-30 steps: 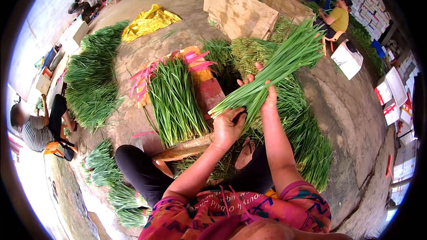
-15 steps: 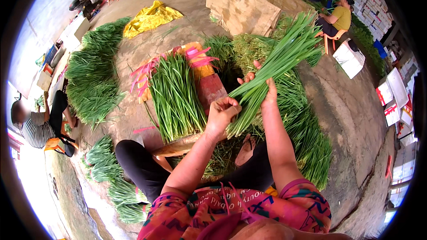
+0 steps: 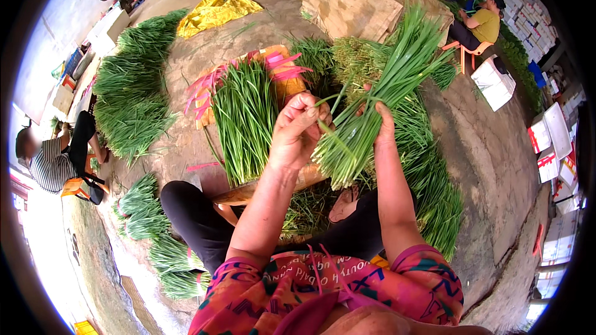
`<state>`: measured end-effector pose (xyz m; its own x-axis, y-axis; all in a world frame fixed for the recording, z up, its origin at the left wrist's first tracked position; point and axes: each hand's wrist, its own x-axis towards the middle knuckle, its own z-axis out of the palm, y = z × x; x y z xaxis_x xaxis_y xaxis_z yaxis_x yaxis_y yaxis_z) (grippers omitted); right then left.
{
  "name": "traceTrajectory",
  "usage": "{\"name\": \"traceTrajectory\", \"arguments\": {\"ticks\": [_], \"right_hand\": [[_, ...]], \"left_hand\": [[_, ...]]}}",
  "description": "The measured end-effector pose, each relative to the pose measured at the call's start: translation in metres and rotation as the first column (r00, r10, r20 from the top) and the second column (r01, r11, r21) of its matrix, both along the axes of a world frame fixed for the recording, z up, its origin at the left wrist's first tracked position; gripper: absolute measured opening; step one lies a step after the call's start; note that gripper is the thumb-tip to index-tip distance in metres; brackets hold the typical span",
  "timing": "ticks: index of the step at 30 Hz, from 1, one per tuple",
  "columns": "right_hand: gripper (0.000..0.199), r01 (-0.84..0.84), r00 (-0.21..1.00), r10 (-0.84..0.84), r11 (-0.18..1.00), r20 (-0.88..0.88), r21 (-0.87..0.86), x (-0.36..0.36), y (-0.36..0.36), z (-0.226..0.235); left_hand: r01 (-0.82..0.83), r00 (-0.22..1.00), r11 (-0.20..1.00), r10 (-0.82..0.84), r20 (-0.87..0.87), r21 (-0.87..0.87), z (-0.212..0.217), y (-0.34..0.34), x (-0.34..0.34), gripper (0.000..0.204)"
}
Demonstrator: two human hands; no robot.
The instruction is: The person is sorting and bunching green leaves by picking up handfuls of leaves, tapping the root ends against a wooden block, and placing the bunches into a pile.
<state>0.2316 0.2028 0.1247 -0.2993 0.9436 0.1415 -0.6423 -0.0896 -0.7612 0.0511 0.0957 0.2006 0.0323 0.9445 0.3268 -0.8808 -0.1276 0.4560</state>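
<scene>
My right hand (image 3: 385,125) is wrapped round a thick bunch of garlic chives (image 3: 397,74); the pale cut ends point down toward me and the leaves fan out to the upper right. At the bunch's left side, my left hand (image 3: 297,129) is closed in a pinch on a thin chive stalk (image 3: 337,100) that stands out from the rest. Just left of that hand, a tidy heap of chives (image 3: 247,121) lies on a low wooden bench (image 3: 248,193), with pink strips (image 3: 202,93) spread beside it.
Loose chives (image 3: 434,192) are piled along my right. Tied bundles (image 3: 144,211) lie at lower left, beyond them a large chive heap (image 3: 139,87). A yellow sack (image 3: 217,11) and brown sheeting (image 3: 347,6) lie farther off. One person sits far left, another far right near white boxes (image 3: 493,84).
My left hand has moved up and slightly left from the cut ends, drawing a stalk out from the bunch. The bunch in my right hand has turned a little more upright.
</scene>
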Motion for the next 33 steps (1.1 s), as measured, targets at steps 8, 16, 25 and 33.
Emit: {"name": "traceTrajectory", "arguments": {"ticks": [8,16,25,33], "right_hand": [[0.056,-0.027,0.841,0.067,0.996,-0.537,0.081,0.032,0.024,-0.011],[0.052,-0.271,0.672,0.386,0.923,-0.632,0.275,0.019,0.025,-0.009],[0.054,-0.326,0.672,0.431,0.902,-0.602,0.282,0.003,0.022,-0.008],[0.055,-0.249,0.735,0.389,0.916,-0.556,0.314,0.025,0.035,-0.017]], "left_hand": [[0.509,0.345,0.858,-0.273,-0.898,-0.065,-0.014,-0.077,-0.079,0.017],[0.048,0.563,0.895,-0.391,-0.728,-0.443,-0.087,-0.097,-0.024,0.030],[-0.077,0.790,0.974,-0.072,-0.609,-0.215,-0.078,-0.075,0.012,0.015],[0.410,-0.429,0.898,0.035,-0.903,-0.160,-0.128,-0.123,-0.058,0.022]]}}
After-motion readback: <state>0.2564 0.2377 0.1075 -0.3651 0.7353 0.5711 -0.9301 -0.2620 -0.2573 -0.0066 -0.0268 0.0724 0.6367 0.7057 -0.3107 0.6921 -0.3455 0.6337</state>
